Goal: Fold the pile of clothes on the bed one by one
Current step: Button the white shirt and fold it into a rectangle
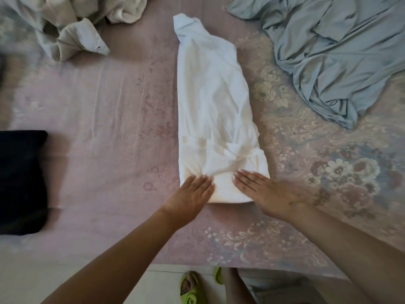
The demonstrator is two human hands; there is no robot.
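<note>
A white garment (210, 102) lies folded into a long narrow strip down the middle of the bed, its collar end at the far side. My left hand (190, 194) lies flat with straight fingers on its near left corner. My right hand (263, 191) presses flat on its near right corner. Both palms face down and neither hand grips the cloth.
A crumpled beige and grey pile (72, 25) lies at the far left. At the far right a light blue garment (333, 53) is spread loosely. A folded black garment (22, 181) sits at the left edge. The pink floral bedsheet (109, 128) covers the bed. Green slippers (192, 288) show on the floor below.
</note>
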